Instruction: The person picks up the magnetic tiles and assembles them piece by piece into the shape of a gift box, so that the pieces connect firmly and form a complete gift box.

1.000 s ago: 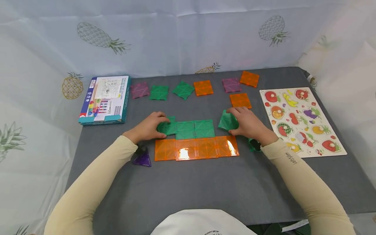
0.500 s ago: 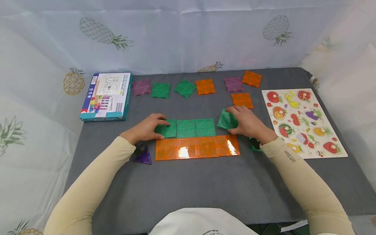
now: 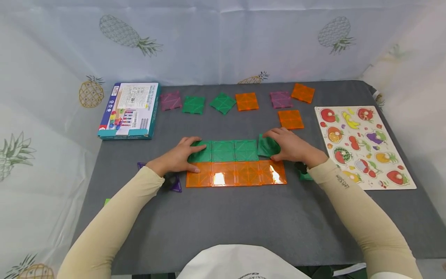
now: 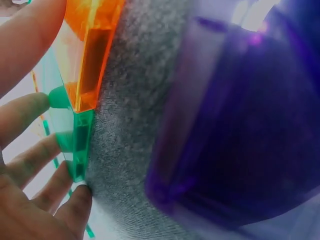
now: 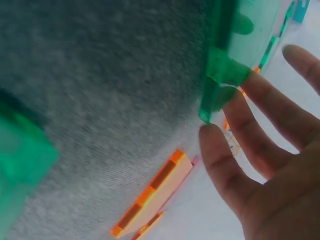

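Observation:
Side by side on the dark table lie several orange square magnetic tiles (image 3: 223, 174), with green square tiles (image 3: 223, 151) along their far edge. My left hand (image 3: 177, 156) rests at the left end: its fingers touch the leftmost green tile (image 4: 82, 137), and the thumb is over the leftmost orange tile (image 4: 92, 65). At the right end my right hand (image 3: 293, 145) holds another green tile (image 3: 267, 146) between thumb and fingers, close beside the row and slightly tilted. A purple triangular piece (image 4: 235, 130) lies under my left wrist, partly hidden.
Behind the rows lie loose purple, green and orange tiles (image 3: 246, 101). A boxed set (image 3: 130, 110) stands at the back left. On the right is a fruit puzzle board (image 3: 366, 147). Another green piece (image 3: 306, 176) sits under my right wrist.
The leftmost green tile has settled flush with the row, and my left thumb has shifted onto the orange tile. My right hand has turned its green tile to line up with the row's end.

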The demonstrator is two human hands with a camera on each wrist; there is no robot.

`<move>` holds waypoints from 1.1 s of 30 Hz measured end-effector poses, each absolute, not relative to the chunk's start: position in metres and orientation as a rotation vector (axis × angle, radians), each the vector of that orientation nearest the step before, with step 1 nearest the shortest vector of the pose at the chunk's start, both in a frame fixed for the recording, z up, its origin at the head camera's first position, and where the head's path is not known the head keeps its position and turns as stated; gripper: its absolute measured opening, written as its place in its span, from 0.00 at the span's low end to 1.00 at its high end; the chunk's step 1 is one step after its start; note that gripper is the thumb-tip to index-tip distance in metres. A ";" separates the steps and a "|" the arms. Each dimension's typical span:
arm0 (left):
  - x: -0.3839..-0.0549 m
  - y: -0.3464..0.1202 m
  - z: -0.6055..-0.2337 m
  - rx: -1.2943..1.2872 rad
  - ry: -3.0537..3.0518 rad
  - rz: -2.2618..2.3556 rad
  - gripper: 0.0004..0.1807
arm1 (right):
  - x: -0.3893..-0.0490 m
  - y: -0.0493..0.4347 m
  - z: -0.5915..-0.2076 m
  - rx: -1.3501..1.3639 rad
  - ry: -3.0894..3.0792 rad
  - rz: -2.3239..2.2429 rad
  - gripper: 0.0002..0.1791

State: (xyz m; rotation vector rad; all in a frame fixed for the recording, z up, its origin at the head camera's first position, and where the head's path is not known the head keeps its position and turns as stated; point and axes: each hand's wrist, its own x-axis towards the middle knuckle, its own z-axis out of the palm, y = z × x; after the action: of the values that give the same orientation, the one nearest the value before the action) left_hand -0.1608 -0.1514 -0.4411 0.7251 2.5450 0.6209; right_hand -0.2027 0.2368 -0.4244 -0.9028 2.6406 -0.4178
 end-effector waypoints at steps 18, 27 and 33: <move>-0.165 -0.150 -0.440 0.767 2.575 0.567 0.46 | -0.204 0.239 -0.424 -0.961 2.554 -0.495 0.30; -0.164 -0.150 -0.441 0.767 2.577 0.559 0.45 | -0.219 0.246 -0.426 -0.685 2.822 -0.532 0.24; -0.164 -0.150 -0.443 0.757 2.588 0.523 0.45 | -0.212 0.238 -0.424 -0.805 2.679 -0.380 0.29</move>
State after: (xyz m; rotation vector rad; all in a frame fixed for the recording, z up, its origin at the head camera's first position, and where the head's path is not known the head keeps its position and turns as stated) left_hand -0.1637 -0.1504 -0.4427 0.7570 2.5883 0.5227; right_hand -0.2122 0.2384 -0.4240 -0.8052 2.6792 -0.3800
